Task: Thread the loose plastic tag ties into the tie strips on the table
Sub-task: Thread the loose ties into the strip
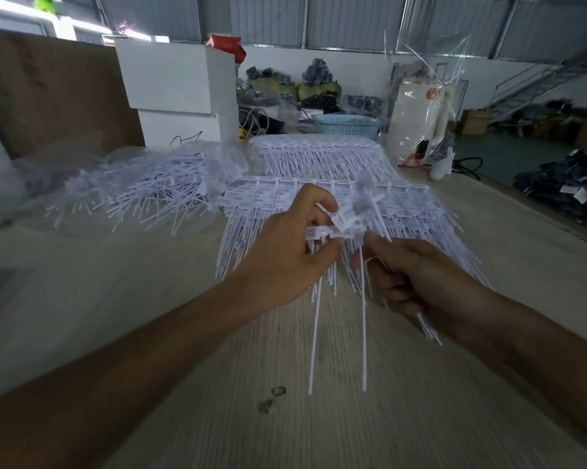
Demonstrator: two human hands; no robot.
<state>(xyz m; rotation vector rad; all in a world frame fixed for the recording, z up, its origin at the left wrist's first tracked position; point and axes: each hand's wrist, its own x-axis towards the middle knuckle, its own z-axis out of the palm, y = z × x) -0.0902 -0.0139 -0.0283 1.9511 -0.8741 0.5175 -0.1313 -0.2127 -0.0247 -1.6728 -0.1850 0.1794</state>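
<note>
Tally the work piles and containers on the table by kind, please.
Neat stacks of white plastic tie strips: 2, the near stack and the far stack
Loose heap of white plastic tag ties: 1
White rectangular boxes, stacked: 2, upper and lower
Light blue plastic basket: 1
Total: 6

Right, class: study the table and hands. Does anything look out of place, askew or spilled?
Yes. The loose ties sprawl in a tangled heap spilling from a clear bag at far left, unlike the neat tie strips. Two dark marks blemish the table.
</note>
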